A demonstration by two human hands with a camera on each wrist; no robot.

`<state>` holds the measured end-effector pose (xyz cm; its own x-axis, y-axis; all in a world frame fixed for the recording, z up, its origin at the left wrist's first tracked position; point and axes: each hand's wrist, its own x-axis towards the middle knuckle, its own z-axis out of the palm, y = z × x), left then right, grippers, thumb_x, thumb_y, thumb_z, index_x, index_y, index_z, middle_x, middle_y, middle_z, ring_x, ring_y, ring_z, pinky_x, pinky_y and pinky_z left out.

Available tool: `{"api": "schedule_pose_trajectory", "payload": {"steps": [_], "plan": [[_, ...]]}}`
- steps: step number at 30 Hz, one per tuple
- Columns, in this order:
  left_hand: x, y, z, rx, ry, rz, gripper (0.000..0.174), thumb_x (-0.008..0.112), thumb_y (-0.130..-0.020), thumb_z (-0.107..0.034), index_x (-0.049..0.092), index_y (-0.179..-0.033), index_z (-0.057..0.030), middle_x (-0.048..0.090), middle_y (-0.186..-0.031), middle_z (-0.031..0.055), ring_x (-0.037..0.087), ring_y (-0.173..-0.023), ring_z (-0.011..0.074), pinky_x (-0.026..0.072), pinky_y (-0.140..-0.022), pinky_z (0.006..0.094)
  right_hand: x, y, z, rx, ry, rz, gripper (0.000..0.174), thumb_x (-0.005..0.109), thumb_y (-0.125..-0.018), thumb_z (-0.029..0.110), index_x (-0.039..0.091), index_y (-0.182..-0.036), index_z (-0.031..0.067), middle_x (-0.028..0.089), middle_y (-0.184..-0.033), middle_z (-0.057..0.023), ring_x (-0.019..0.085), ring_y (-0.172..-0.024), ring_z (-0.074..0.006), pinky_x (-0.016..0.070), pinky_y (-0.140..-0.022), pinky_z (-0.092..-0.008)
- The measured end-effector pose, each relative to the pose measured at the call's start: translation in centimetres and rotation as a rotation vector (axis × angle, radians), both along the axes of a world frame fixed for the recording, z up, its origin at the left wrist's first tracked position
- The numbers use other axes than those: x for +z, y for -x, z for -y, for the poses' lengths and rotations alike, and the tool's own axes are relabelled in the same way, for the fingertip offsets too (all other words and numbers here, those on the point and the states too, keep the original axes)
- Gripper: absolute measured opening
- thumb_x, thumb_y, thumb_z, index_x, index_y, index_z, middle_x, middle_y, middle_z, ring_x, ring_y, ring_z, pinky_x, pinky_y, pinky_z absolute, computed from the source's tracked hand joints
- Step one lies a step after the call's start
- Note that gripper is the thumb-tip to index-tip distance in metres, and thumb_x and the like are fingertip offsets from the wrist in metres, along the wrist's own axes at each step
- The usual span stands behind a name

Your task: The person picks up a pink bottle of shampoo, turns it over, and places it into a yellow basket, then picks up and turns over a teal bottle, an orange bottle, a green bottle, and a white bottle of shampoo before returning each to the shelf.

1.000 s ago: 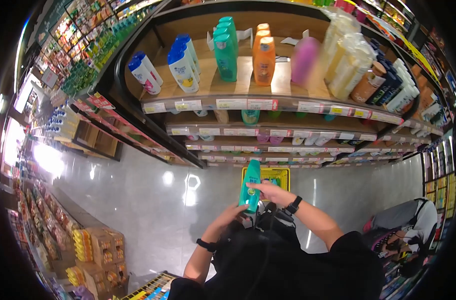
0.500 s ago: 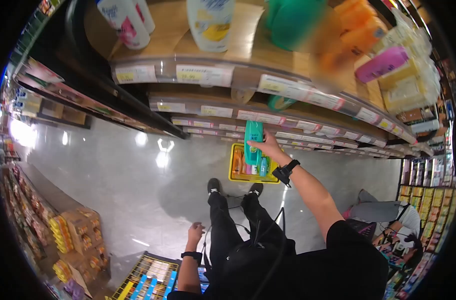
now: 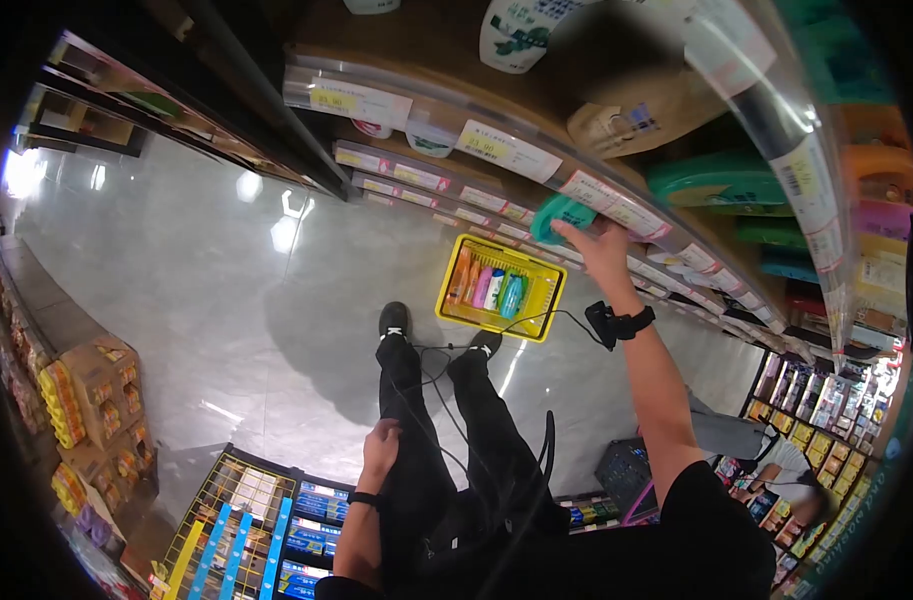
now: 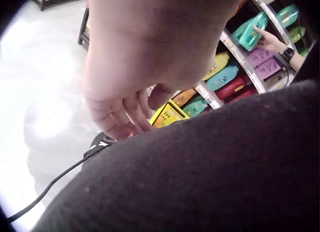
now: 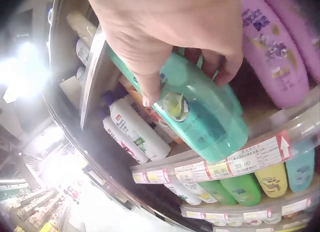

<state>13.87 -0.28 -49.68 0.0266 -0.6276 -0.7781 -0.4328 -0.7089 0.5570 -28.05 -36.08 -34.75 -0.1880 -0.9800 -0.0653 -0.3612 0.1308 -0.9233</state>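
Note:
My right hand grips a teal bottle at the front of a middle shelf. In the right wrist view the hand has its thumb on one side and fingers on the other of the teal bottle, which lies tilted over the shelf edge; another teal bottle seems to stand behind it. The left wrist view also shows the teal bottle in that hand. My left hand hangs by my thigh, holding nothing; its fingers are loosely curled.
A yellow basket with several bottles stands on the floor. Beside the teal bottle are purple bottles and white bottles. A person is at right, a wire rack behind, cartons at left.
The right hand has carried the teal bottle from above the floor to a shelf below the top one. The left hand has let go of it and dropped to my side. The view has moved closer.

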Motion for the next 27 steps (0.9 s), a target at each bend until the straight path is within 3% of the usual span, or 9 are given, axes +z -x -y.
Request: {"api": "schedule_pose_trajectory", "payload": {"steps": [5,8,10,11,17,27], "plan": [[1.8,1.4,1.6,-0.153,0.010,0.036,0.025,0.049,-0.093,-0.010,0.065,-0.111,-0.0019,0.074,-0.093,0.0122,0.070,-0.092,0.0259,0.0527,-0.082,0.0334,-0.9,-0.7,0.8,-0.088,0.035,0.142,0.043,0.082,-0.078,0.001,0.061,-0.115,-0.0016,0.065,-0.111,-0.0070,0.062,-0.099,-0.0151,0.0519,-0.089,-0.0312],[1.5,1.1,0.7,-0.135,-0.004,0.015,0.028,0.048,-0.093,-0.019,0.064,-0.113,-0.0058,0.074,-0.095,0.0107,0.069,-0.094,0.0319,0.0521,-0.083,0.0403,-0.4,-1.5,1.0,-0.165,-0.016,0.167,0.043,0.082,-0.078,0.002,0.061,-0.115,-0.0009,0.065,-0.113,-0.0069,0.061,-0.102,-0.0155,0.0486,-0.093,-0.0308],[1.2,1.1,0.1,-0.123,-0.014,0.028,0.028,0.049,-0.093,-0.019,0.065,-0.111,-0.0061,0.074,-0.093,0.0106,0.069,-0.093,0.0320,0.0522,-0.082,0.0402,-0.1,-2.0,1.5,-0.179,0.035,0.094,0.044,0.083,-0.078,0.004,0.061,-0.116,-0.0007,0.065,-0.114,-0.0072,0.060,-0.105,-0.0158,0.0462,-0.096,-0.0305],[1.0,1.1,-0.1,-0.124,-0.019,0.037,0.028,0.049,-0.093,-0.019,0.065,-0.111,-0.0060,0.074,-0.093,0.0106,0.069,-0.092,0.0319,0.0523,-0.081,0.0401,-0.1,-2.1,1.8,-0.195,0.087,0.082,0.041,0.085,-0.075,0.003,0.066,-0.111,-0.0006,0.069,-0.111,-0.0078,0.064,-0.099,-0.0135,0.0518,-0.086,-0.0284],[0.9,1.5,0.2,-0.154,-0.009,0.061,0.026,0.051,-0.091,-0.017,0.066,-0.109,-0.0057,0.073,-0.090,0.0103,0.069,-0.088,0.0307,0.0525,-0.078,0.0387,-1.8,-2.2,2.6,-0.179,0.192,0.232,0.041,0.084,-0.074,0.000,0.066,-0.111,-0.0002,0.069,-0.109,-0.0067,0.064,-0.098,-0.0132,0.0503,-0.089,-0.0280],[1.1,0.9,0.8,-0.160,0.025,0.043,0.026,0.050,-0.091,-0.017,0.066,-0.108,-0.0060,0.073,-0.088,0.0102,0.069,-0.087,0.0308,0.0522,-0.076,0.0397,-2.6,-1.6,2.8,-0.186,0.133,-0.004,0.039,0.086,-0.076,0.008,0.066,-0.108,0.0001,0.068,-0.111,-0.0058,0.062,-0.101,-0.0124,0.0470,-0.090,-0.0274]]}}
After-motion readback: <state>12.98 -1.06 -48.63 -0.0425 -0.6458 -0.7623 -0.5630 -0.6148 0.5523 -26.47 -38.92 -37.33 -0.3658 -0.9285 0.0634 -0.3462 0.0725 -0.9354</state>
